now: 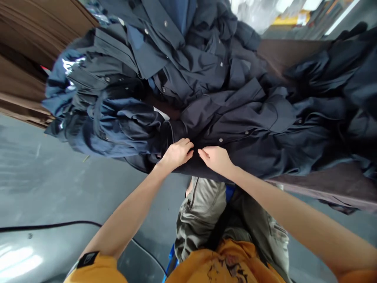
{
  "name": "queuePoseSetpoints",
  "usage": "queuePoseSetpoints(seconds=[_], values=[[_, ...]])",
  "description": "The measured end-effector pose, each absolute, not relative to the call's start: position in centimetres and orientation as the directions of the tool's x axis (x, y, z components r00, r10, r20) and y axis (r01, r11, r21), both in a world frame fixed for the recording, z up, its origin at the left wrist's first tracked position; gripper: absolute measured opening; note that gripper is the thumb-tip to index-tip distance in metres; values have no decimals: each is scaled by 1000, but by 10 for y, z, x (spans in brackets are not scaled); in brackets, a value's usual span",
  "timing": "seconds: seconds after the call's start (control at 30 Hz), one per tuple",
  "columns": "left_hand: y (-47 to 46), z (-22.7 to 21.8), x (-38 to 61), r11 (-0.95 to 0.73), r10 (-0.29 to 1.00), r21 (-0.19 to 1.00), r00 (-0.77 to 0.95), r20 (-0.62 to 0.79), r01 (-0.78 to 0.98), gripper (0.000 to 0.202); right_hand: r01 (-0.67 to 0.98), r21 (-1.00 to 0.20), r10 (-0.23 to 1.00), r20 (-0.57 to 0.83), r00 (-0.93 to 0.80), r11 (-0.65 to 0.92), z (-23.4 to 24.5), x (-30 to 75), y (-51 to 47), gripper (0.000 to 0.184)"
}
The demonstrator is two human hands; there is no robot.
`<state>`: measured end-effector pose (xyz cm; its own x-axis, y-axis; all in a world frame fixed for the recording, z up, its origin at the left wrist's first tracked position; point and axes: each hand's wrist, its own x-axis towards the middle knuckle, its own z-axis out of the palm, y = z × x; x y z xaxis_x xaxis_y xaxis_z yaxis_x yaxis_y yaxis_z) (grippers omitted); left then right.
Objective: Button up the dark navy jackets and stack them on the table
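Observation:
A dark navy jacket [265,118] with snap buttons along its front lies spread before me at the near edge of the pile. My left hand [178,152] is closed, thumb and fingers pinching the jacket's cloth. Just to its right, my right hand [215,158] is closed too, its fingers curled on the same jacket. Only a small gap of dark cloth separates the two hands. What exactly lies between the fingertips is hidden. A white label [161,113] shows in the folds beyond my left hand.
More dark blue garments [188,59] are heaped behind and to the left. Brown cloth [32,51] hangs at the upper left, and a brown surface [326,184] shows under the pile at right. A black cable [53,225] crosses the grey floor [73,188].

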<state>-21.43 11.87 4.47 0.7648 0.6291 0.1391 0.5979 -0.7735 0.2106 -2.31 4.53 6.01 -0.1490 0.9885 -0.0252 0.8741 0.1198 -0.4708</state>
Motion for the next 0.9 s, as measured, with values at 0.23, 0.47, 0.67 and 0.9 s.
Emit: queuePoseSetpoints(seconds=[0.23,0.47,0.67,0.9], values=[[132,37,-224,-693,689,472,693,212,545,23,779,-459,901,281,-329,428,28,-2,13,27],[114,50,-221,-594,781,501,601,171,629,24,746,-494,893,296,-338,447,28,2,6,23],[64,43,-251,17,967,609,-167,191,793,31,791,-464,897,378,-229,398,26,29,-13,25],[45,96,-197,-53,981,831,-128,148,553,19,799,-499,926,334,-178,334,66,12,-24,73]])
